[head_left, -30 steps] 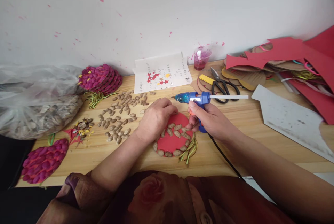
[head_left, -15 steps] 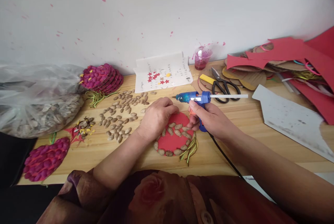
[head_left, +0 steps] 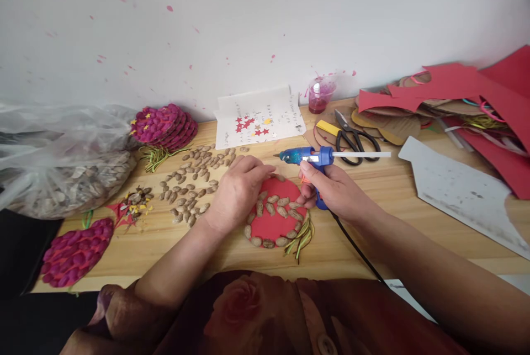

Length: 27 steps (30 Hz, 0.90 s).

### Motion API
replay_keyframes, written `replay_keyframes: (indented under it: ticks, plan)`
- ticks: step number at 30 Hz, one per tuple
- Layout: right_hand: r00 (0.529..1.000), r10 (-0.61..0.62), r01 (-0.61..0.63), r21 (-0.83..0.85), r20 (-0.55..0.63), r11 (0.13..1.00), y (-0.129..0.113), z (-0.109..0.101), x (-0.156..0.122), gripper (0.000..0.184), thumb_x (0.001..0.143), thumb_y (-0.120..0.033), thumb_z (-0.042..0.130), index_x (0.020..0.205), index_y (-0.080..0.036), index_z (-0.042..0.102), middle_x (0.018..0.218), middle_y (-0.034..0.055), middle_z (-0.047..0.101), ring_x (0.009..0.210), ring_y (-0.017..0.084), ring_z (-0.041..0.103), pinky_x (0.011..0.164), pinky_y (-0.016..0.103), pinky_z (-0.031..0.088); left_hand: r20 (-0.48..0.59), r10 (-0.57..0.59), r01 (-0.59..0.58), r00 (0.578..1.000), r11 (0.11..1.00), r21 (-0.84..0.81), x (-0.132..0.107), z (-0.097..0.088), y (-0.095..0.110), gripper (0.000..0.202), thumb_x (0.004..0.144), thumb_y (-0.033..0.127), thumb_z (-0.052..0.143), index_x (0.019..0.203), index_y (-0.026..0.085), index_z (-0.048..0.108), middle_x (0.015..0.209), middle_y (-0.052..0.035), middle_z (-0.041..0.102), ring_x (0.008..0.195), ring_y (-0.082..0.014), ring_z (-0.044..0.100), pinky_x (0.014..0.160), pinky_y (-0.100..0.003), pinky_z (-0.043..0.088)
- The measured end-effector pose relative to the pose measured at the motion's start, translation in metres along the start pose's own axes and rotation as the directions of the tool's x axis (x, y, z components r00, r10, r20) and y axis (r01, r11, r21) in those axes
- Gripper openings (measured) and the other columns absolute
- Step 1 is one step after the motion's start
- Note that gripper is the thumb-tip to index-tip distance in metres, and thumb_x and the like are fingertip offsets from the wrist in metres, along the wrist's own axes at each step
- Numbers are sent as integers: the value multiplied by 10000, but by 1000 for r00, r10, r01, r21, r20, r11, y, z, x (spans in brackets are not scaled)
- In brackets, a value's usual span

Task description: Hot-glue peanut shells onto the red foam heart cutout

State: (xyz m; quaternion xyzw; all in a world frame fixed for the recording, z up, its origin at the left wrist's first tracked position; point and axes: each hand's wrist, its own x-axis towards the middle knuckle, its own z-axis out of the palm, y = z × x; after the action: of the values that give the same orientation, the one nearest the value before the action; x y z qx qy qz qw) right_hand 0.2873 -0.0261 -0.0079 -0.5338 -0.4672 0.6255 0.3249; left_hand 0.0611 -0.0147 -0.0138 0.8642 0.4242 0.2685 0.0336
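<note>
My right hand [head_left: 331, 192] grips a blue hot glue gun [head_left: 318, 157], its nozzle pointing left and a white glue stick jutting from the back. My left hand [head_left: 240, 192] arches over the upper left edge of a red disc [head_left: 265, 225], fingers bent and close together; their undersides are hidden. Brown, ridged shells, like peanut shells [head_left: 268, 243], line much of the disc's rim and cross its middle. One shell [head_left: 280, 177] lies at the top edge by my left fingertips. A green and brown thread tassel [head_left: 304, 239] hangs from the disc's lower right.
Loose shells [head_left: 190, 203] are scattered left. Finished purple discs [head_left: 165, 126] are stacked behind; another [head_left: 78, 253] lies front left. Around them are a plastic bag [head_left: 83, 178], paper with stars [head_left: 285, 117], a cup [head_left: 321, 95], scissors [head_left: 358, 139], red scraps [head_left: 451, 87] and a grey board [head_left: 459, 195].
My left hand has shifted slightly left, and a shell at the disc's top edge now shows. The glue gun stays nearly still in my right hand. The camera view has shifted slightly.
</note>
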Motion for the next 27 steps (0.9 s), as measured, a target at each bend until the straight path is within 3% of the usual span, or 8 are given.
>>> replay_keyframes:
  ticks: [5, 9, 13, 18, 27]
  plan:
    - [1000, 14, -14, 8, -8, 1000, -2, 0, -1, 475, 914, -665, 571, 779, -209, 573, 617, -20, 593, 609, 163, 711, 526, 237, 570, 91, 85, -91, 992, 994, 63, -11, -2, 13, 346, 946, 9, 501, 1197, 159, 686, 1042, -89, 681, 946, -210, 585, 855, -361, 548]
    - [1000, 0, 0, 4, -13, 1000, -2, 1, 0, 464, 922, -654, 569, 790, -209, 581, 614, -19, 599, 601, 159, 701, 524, 236, 568, 121, 84, -95, 989, 992, 89, -16, 2, 17, 374, 944, 12, 516, 1266, 143, 651, 1127, -106, 688, 997, -229, 581, 888, -379, 550]
    - [1000, -6, 6, 13, -6, 1000, 0, 0, 0, 462, 916, -663, 572, 806, -214, 579, 607, -22, 603, 601, 163, 704, 524, 238, 567, 51, 33, -37, 998, 995, 88, -8, 4, 16, 280, 972, 67, 522, 1164, 169, 699, 1021, -86, 691, 923, -214, 578, 842, -360, 543]
    - [1000, 5, -5, 17, -29, 1000, -1, 1, 0, 450, 917, -649, 584, 793, -217, 568, 603, -18, 606, 589, 164, 700, 512, 238, 564, 108, 26, -38, 994, 993, 110, 9, 8, 16, 199, 982, 126, 544, 995, 178, 735, 927, -76, 672, 876, -213, 560, 784, -339, 514]
    - [1000, 6, -6, -19, -29, 1000, -2, 1, -1, 444, 948, -620, 553, 772, -212, 551, 622, -10, 607, 609, 165, 707, 533, 244, 575, 128, 61, -72, 990, 994, 81, 13, 14, 10, 218, 966, 89, 545, 968, 184, 741, 919, -70, 656, 892, -212, 552, 780, -329, 507]
